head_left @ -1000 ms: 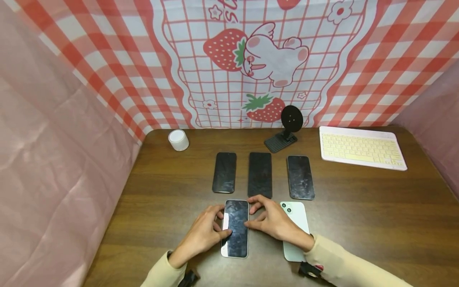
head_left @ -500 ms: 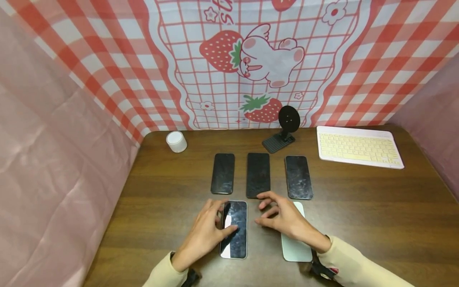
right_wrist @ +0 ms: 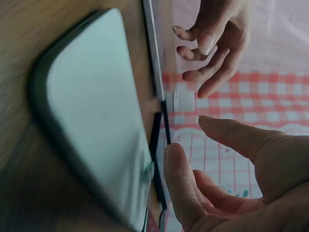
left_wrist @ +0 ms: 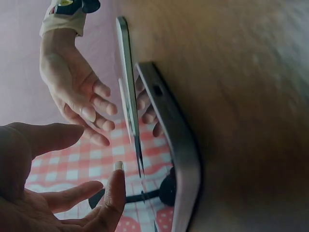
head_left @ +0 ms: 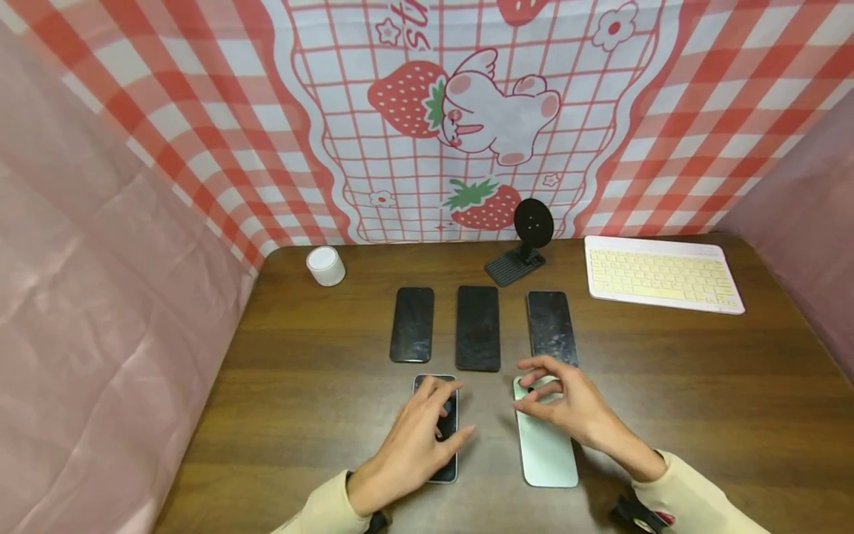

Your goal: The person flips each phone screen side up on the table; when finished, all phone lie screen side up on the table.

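Observation:
A smartphone lies screen up at the front left of the wooden table, partly hidden by my left hand. That hand hovers over it, thumb and fingers apart and slightly bent. In the left wrist view a gap shows between its fingertips and the phone's edge. To the right, a mint-green smartphone lies back up, its camera corner partly covered by my right hand. The right hand's loosely bent fingers hold nothing, and they stand clear of the phone's pale back in the right wrist view.
Three dark smartphones, left, middle and right, form a row behind. Farther back stand a white cylinder, a black phone stand and a pale keyboard. A checked cloth hangs behind the table.
My right hand has left the front-left phone's edge and moved right, over the mint-green phone. My left hand has lifted off that front-left phone's side and shifted right above it.

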Available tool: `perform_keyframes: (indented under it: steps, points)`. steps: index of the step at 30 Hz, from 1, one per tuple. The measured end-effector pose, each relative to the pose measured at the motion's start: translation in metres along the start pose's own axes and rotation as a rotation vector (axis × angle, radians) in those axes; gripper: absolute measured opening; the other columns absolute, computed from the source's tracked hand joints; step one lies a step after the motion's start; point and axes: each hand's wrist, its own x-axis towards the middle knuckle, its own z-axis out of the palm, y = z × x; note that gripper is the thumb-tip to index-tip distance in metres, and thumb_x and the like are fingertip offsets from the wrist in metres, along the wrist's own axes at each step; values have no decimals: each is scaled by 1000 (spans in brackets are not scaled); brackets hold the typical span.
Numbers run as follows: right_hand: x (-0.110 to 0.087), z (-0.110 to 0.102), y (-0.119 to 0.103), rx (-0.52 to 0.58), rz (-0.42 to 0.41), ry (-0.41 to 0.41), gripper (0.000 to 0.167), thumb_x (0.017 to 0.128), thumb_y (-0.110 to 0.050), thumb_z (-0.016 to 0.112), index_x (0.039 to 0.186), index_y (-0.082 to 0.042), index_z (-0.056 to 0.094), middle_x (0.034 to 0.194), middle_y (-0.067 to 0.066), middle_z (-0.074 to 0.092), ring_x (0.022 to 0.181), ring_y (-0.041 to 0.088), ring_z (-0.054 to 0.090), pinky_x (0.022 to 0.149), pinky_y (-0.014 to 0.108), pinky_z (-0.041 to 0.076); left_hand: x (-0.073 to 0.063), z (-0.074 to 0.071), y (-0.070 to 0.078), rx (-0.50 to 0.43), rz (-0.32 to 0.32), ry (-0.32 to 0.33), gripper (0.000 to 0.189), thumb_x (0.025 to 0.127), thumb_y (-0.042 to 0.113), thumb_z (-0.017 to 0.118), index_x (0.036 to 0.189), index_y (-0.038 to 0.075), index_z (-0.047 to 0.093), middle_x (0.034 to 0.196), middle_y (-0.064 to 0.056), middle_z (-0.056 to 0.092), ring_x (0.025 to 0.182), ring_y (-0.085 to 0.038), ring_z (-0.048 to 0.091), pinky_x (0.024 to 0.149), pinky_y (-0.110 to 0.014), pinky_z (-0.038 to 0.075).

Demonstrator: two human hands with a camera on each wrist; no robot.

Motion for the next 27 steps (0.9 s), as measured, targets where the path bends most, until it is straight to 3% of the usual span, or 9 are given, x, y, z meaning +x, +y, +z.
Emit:
perform_keyframes:
  steps: [8, 11, 17, 27]
  points:
    - [-8, -14, 15, -24, 8, 59, 48, 84, -9, 86, 125, 3, 65, 105, 17, 73, 80, 5, 72, 68, 25, 58, 4, 17, 9, 48, 115, -13, 55, 90, 26, 83, 137, 6, 62, 118, -8, 64, 89, -14, 59, 76, -22, 50]
    - [-11, -18, 20, -24, 9, 79, 46, 84, -7, 85, 124, 5, 66, 104, 17, 73, 78, 5, 70, 68, 25, 58, 4, 23, 14, 81, 137, -24, 55, 91, 26, 82, 137, 5, 62, 120, -7, 65, 95, -12, 61, 81, -25, 52]
    - [-17, -25, 27, -53, 28, 107, 43, 84, -7, 85, 122, 3, 67, 103, 15, 73, 77, 3, 68, 69, 24, 58, 6, 32, 26, 159, 126, -86, 59, 93, 31, 79, 144, 7, 59, 128, -4, 63, 120, -17, 62, 100, -37, 54]
    - [-20, -32, 34, -102, 53, 129, 39, 86, -8, 84, 121, 1, 68, 103, 16, 73, 76, 1, 70, 68, 24, 58, 14, 45, 45, 210, 90, -231, 70, 98, 45, 71, 155, 12, 47, 146, -16, 56, 130, -27, 60, 106, -44, 52]
